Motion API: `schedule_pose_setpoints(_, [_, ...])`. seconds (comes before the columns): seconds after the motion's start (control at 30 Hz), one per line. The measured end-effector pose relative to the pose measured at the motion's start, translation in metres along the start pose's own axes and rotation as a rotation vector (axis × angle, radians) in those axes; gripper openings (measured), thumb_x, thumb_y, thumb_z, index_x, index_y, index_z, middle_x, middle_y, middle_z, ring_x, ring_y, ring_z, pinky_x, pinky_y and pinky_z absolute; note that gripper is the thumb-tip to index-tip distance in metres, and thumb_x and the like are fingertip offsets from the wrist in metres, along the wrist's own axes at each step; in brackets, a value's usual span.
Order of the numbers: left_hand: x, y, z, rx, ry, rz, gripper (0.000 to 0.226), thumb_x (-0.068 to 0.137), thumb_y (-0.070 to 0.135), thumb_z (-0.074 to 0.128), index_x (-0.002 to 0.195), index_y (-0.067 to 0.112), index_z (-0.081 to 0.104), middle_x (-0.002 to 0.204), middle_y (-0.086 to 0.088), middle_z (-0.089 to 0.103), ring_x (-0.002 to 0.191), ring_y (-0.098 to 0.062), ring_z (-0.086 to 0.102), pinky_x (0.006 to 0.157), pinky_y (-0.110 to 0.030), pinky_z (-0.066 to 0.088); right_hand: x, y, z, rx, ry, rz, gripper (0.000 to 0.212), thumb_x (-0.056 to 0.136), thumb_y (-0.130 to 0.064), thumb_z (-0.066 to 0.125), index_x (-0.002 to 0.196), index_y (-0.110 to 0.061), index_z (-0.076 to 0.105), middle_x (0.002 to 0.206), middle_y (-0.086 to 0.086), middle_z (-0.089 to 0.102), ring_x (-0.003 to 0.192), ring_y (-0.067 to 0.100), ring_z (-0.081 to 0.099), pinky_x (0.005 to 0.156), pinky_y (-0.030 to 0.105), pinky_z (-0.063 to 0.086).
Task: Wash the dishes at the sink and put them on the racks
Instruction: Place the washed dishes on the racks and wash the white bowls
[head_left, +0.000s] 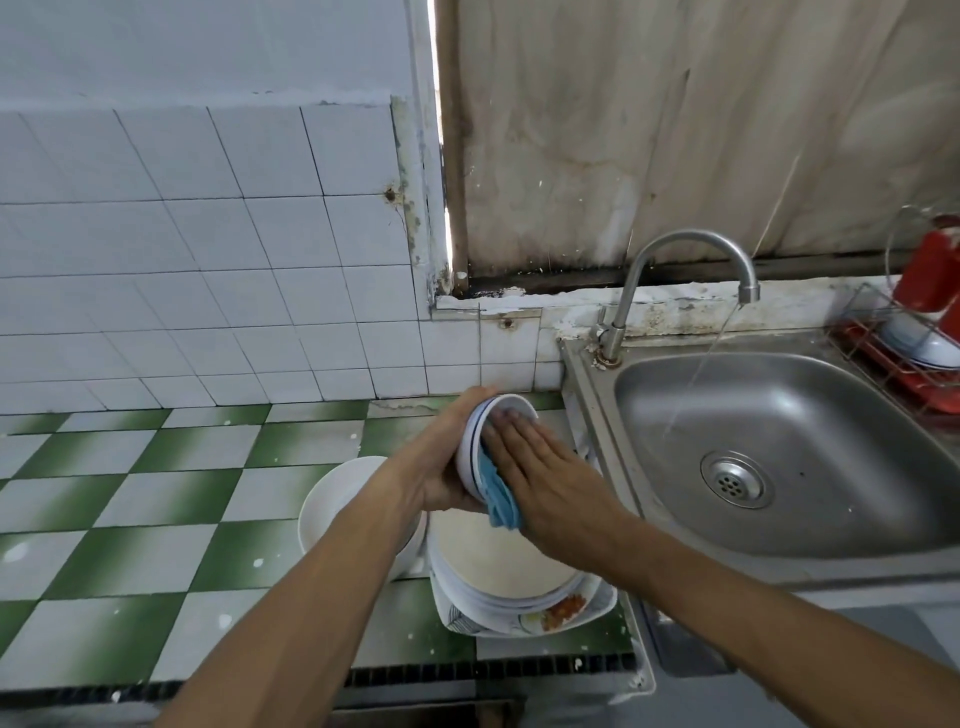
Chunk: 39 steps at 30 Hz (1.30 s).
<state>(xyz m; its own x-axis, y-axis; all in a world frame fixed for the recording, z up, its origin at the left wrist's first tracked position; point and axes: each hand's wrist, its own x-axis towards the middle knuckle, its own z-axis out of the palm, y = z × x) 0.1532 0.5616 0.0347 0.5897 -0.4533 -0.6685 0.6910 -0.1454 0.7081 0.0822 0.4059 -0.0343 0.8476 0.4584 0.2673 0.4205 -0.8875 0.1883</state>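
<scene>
Right now I see the bowl (471, 448), a small white one with thin blue lines at its rim, held up on its side above the counter (156, 493), just left of the sink (779, 519). My left hand (441, 467) cups it from behind, with fingers wrapped over the far edge and the thumb under the near edge, so it is gripping the bowl. My right hand (545, 467) lies flat with straight fingers against the bowl's mouth and presses a blue cloth (500, 500) into it. A fold of the cloth hangs out below the palm.

Directly under the bowl stands a stack of plates (498, 566) on the counter. The top plate looks cloudy, and a lower plate at the front edge carries orange food scraps. Touching the stack on its left is a large white bowl (332, 499), partly hidden by my left forearm.

The counter is tiled in a green and white check, with white wall tiles (208, 260) behind it. To the right, the steel sink has a curved tap (675, 249) that is running, and a thin stream of water (696, 374) falls into the basin, well apart from the drain (732, 480). At the far right edge, a wire rack (878, 332) on a red tray holds at least one white dish (919, 343). A red object stands behind it, and I cannot make out what it is.
</scene>
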Motion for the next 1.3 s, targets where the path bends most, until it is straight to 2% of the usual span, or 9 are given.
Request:
schedule_pose_setpoints(0.1, [0.007,-0.003,0.005,-0.057,0.056,0.054,0.066,0.084,0.069,0.058,0.109,0.01,0.072,0.093,-0.015,0.076,0.093,-0.034,0.068,0.087,-0.046,0.056,0.0,-0.016,-0.002,0.067,-0.043,0.144,0.098,0.069,-0.027,0.089,0.148,0.004,0.041,0.149,0.025,0.047,0.136,0.036,0.05,0.114,0.043,0.031])
schedule_pose_setpoints(0.3, [0.021,-0.016,-0.004,-0.286,0.044,0.017,0.07,0.076,0.064,0.072,0.124,0.015,0.065,0.11,-0.014,0.069,0.098,-0.033,0.064,0.081,-0.045,0.056,0.006,-0.015,-0.048,0.489,-0.141,0.224,0.042,0.094,-0.043,0.067,0.131,-0.025,0.06,0.124,-0.002,0.069,0.106,0.017,0.065,0.096,0.031,0.05])
schedule_pose_setpoints(0.4, [0.023,-0.016,-0.014,-0.332,-0.063,-0.094,0.087,0.074,0.076,0.066,0.131,0.01,0.062,0.125,-0.018,0.067,0.115,-0.038,0.062,0.102,-0.054,0.048,0.007,-0.004,-0.072,0.991,-0.002,0.47,0.032,0.082,-0.05,0.075,0.103,-0.026,0.072,0.093,-0.008,0.075,0.085,0.004,0.068,0.081,0.028,0.058])
schedule_pose_setpoints(0.53, [0.021,-0.015,-0.003,-0.423,-0.076,0.052,0.055,0.087,0.049,0.063,0.133,0.018,0.062,0.132,-0.012,0.064,0.12,-0.036,0.059,0.105,-0.048,0.047,0.022,0.011,-0.082,1.662,0.259,0.838,0.023,0.084,-0.038,0.073,0.093,-0.016,0.073,0.083,-0.002,0.075,0.085,0.017,0.07,0.082,0.037,0.061])
schedule_pose_setpoints(0.7, [0.025,-0.015,0.017,-0.518,0.106,0.219,0.022,0.093,0.031,0.061,0.108,0.018,0.07,0.101,-0.005,0.074,0.096,-0.027,0.069,0.08,-0.039,0.058,0.042,0.016,-0.043,1.604,0.618,1.365,0.027,0.089,-0.045,0.074,0.096,-0.02,0.07,0.088,-0.001,0.073,0.087,0.021,0.07,0.08,0.04,0.059])
schedule_pose_setpoints(0.8, [0.032,-0.015,0.026,-0.643,0.147,0.264,0.027,0.099,0.029,0.057,0.117,0.013,0.069,0.105,-0.007,0.076,0.095,-0.026,0.073,0.071,-0.042,0.063,0.029,-0.022,-0.028,1.185,0.838,1.078,0.052,0.095,-0.062,0.051,0.123,-0.02,0.061,0.112,0.003,0.068,0.105,0.019,0.067,0.092,0.048,0.056])
schedule_pose_setpoints(0.97, [0.015,-0.047,0.024,-0.521,0.032,0.268,0.039,0.112,0.019,0.015,0.117,0.026,0.054,0.095,0.009,0.058,0.061,0.006,0.067,0.054,-0.01,0.052,0.023,-0.042,-0.018,0.457,0.458,0.22,0.067,0.107,-0.048,0.015,0.15,-0.006,0.044,0.16,0.01,0.036,0.154,0.028,0.019,0.125,0.053,0.012])
schedule_pose_setpoints(1.13, [0.019,-0.021,0.025,-0.135,0.183,0.55,0.025,0.106,0.012,0.044,0.092,0.012,0.065,0.08,-0.006,0.073,0.082,-0.026,0.066,0.065,-0.028,0.058,0.043,0.003,-0.042,0.664,0.331,0.404,0.05,0.105,-0.043,0.034,0.146,-0.023,0.052,0.148,-0.002,0.054,0.137,0.011,0.048,0.117,0.034,0.036])
schedule_pose_setpoints(1.3, [0.033,-0.018,0.02,-0.272,0.209,0.378,0.038,0.092,0.044,0.062,0.112,0.013,0.074,0.112,-0.014,0.075,0.102,-0.036,0.07,0.092,-0.054,0.054,0.043,0.032,-0.051,1.23,0.31,0.806,0.037,0.107,-0.024,0.039,0.135,-0.023,0.064,0.138,-0.006,0.061,0.122,0.007,0.054,0.107,0.024,0.043])
